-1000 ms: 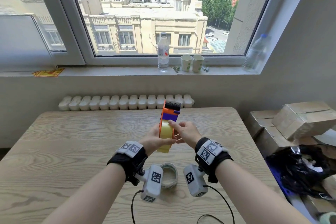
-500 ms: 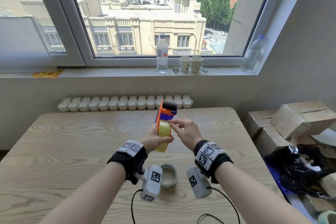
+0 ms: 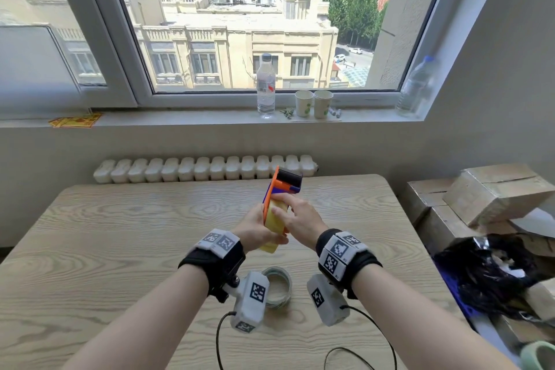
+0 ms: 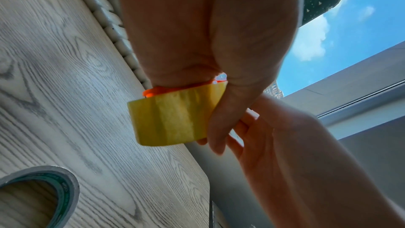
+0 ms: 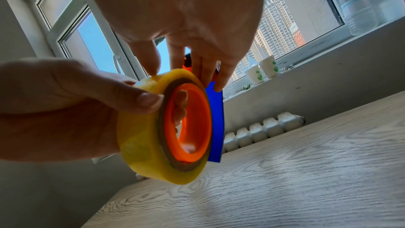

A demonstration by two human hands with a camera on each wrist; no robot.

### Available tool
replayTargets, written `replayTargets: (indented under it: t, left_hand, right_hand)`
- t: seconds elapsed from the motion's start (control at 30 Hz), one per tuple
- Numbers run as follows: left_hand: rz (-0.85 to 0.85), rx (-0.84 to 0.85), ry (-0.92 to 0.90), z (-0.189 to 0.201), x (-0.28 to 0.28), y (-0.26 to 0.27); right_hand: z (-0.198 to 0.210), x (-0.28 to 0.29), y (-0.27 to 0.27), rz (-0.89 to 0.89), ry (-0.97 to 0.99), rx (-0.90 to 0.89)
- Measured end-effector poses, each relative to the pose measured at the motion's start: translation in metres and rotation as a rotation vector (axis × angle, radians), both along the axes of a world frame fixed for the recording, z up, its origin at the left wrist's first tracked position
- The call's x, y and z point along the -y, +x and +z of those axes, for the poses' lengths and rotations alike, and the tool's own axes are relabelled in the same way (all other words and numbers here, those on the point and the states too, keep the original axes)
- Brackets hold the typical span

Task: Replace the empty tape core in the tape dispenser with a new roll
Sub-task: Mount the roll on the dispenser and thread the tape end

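An orange and blue tape dispenser with a black roller is held upright above the table. A yellow tape roll sits on its orange hub, next to the blue side plate. My left hand grips the roll and dispenser from the left, thumb on the roll's rim. My right hand reaches over from the right; its straight fingertips touch the top of the roll and the blue plate. The empty tape core lies flat on the table below my wrists, also in the left wrist view.
The wooden table stretches left and right of my hands. A radiator runs behind its far edge. On the sill stand a water bottle and two paper cups. Cardboard boxes and a black bag sit to the right.
My right hand has shifted from the roll's side up onto its top, fingers now over the roll and plate. The dispenser has turned slightly in my left hand.
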State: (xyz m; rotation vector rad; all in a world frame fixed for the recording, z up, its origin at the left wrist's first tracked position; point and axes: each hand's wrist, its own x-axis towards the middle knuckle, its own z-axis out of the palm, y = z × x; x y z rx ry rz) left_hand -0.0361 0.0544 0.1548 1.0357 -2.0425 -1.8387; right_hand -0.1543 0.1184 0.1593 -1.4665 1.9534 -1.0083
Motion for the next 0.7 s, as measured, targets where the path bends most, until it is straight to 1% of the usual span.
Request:
replayTargets:
  t: [0.2, 0.37, 0.57, 0.7]
  left_hand:
    - [0.024, 0.016, 0.038, -0.003, 0.002, 0.004]
    - [-0.001, 0.025, 0.015, 0.002, 0.001, 0.005]
    - [0.002, 0.017, -0.022, -0.002, 0.000, 0.005]
    - [-0.001, 0.005, -0.027, -0.003, 0.001, 0.006]
  right_hand:
    - [0.000, -0.002, 0.000, 0.021, 0.013, -0.046]
    - [0.001, 0.001, 0.003, 0.020, 0.033, -0.063]
    - [0.003, 0.008, 0.005, -0.002, 0.097, 0.007]
    - [-0.001, 0.010, 0.006, -0.020, 0.093, 0.056]
